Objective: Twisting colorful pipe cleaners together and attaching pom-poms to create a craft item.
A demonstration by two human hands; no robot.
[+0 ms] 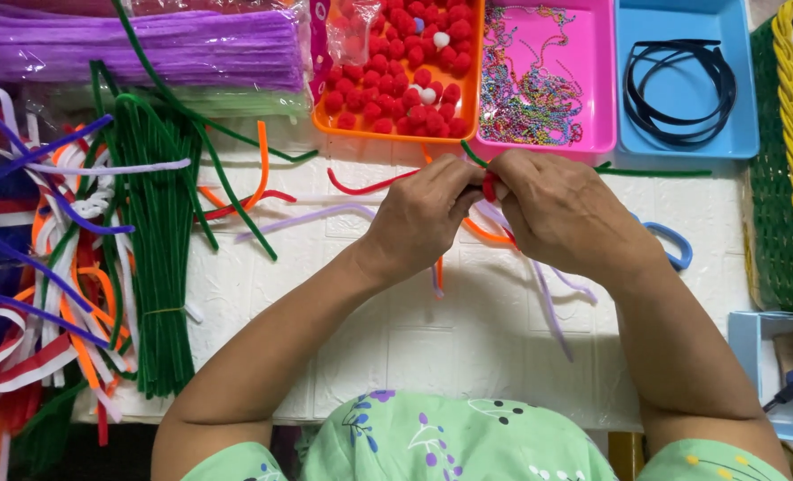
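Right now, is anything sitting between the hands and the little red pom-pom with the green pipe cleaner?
Nothing visible. The left hand and right hand meet over the white table, both pinching the red pom-pom, with the green pipe cleaner sticking out above it.

Green pipe cleaners (160, 267) at nine o'clock looked fuzzy and matt. Trays (687, 142) at twelve o'clock appeared smooth glossy plastic. Red pompoms (396, 80) looked soft, fluffy.
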